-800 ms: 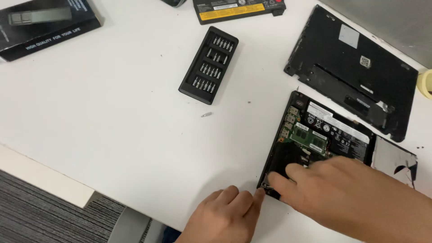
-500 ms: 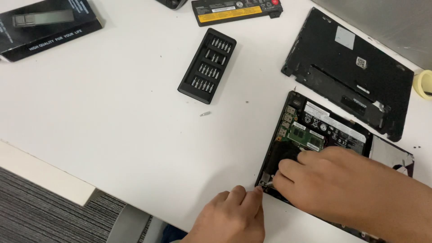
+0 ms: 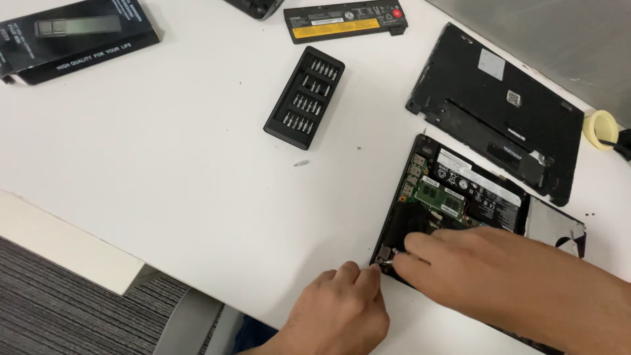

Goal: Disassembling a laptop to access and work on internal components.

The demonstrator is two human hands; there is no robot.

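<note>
An opened black laptop [image 3: 460, 204] lies bottom-up on the white table [image 3: 164, 151], its green memory board and internals exposed. My right hand [image 3: 486, 269] rests over the laptop's near half and pinches a small silver screwdriver tip [image 3: 388, 263] at the near left corner by the hinge. My left hand [image 3: 342, 309] sits on the table edge just beside that corner, fingertips touching the laptop's edge and holding nothing that I can see.
The laptop's removed bottom cover [image 3: 499, 112] lies beyond it. A black tray of screwdriver bits [image 3: 304, 97] sits mid-table, one loose bit [image 3: 301, 162] near it. A battery pack [image 3: 345, 20], a black box [image 3: 72, 36] and a tape roll [image 3: 599, 129] line the far side.
The view has shifted slightly. Both hands stay at the laptop's near left corner; my right hand's fingers have closed in on the hinge screw spot.
</note>
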